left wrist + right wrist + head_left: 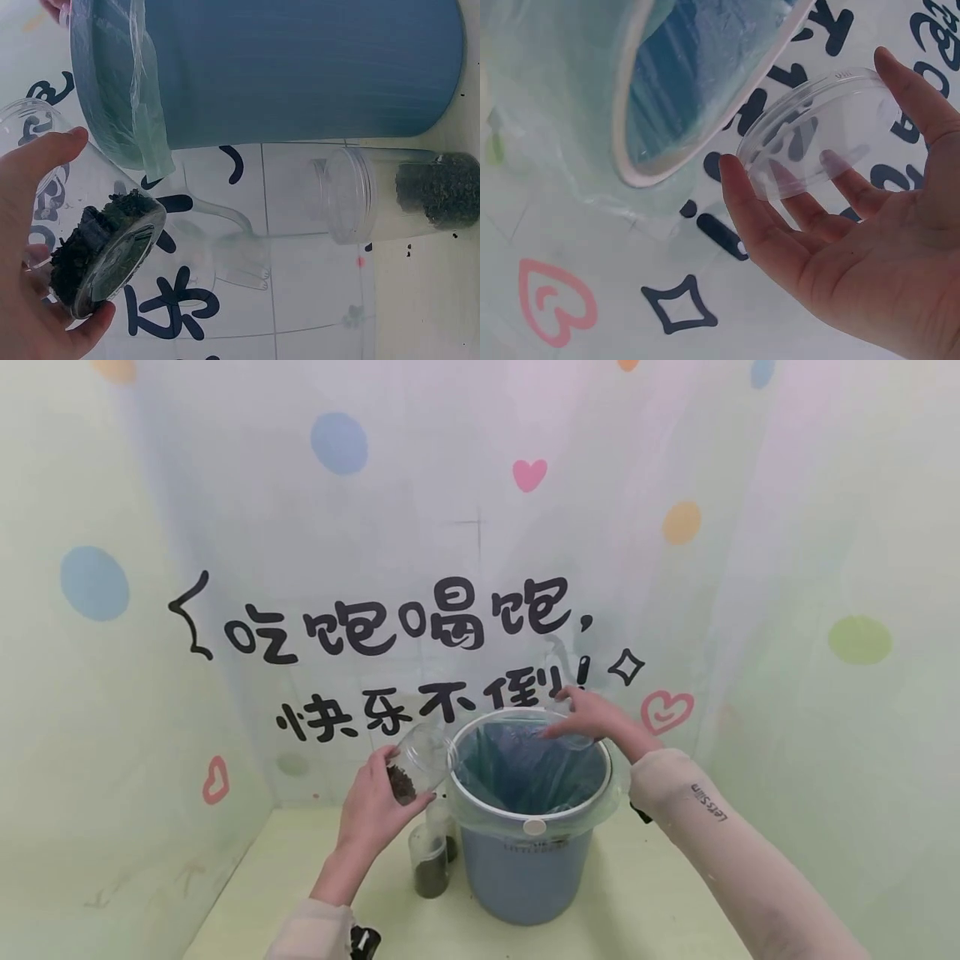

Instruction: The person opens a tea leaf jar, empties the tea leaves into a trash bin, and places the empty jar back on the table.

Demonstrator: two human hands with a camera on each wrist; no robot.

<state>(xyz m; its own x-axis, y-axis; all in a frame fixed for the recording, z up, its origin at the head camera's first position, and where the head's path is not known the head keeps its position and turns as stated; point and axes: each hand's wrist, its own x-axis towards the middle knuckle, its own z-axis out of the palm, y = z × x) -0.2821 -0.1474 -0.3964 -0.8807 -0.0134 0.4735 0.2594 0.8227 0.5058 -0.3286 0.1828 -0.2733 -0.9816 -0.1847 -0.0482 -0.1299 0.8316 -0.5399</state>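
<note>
My left hand [369, 806] grips a clear plastic jar [426, 753], tilted with its mouth toward the bin's rim. Dark, crumbly leaf-like bits [94, 244] lie in the jar's bottom end. A clear round lid [817, 135] is held by its edge between the thumb and fingers of my right hand [588, 714], above the right side of the rim. Between the hands stands a blue bin [525, 881] with a white rim [534, 817] and a thin green-tinted plastic bag [517, 768] lining it and folded outward over the edge.
Left of the bin, a clear jar [430, 867] with dark contents stands on the pale yellow surface [645, 910], another jar [450, 827] partly hidden behind it. Small dark crumbs lie nearby. White walls with black lettering [345, 631] and coloured shapes enclose the back and sides.
</note>
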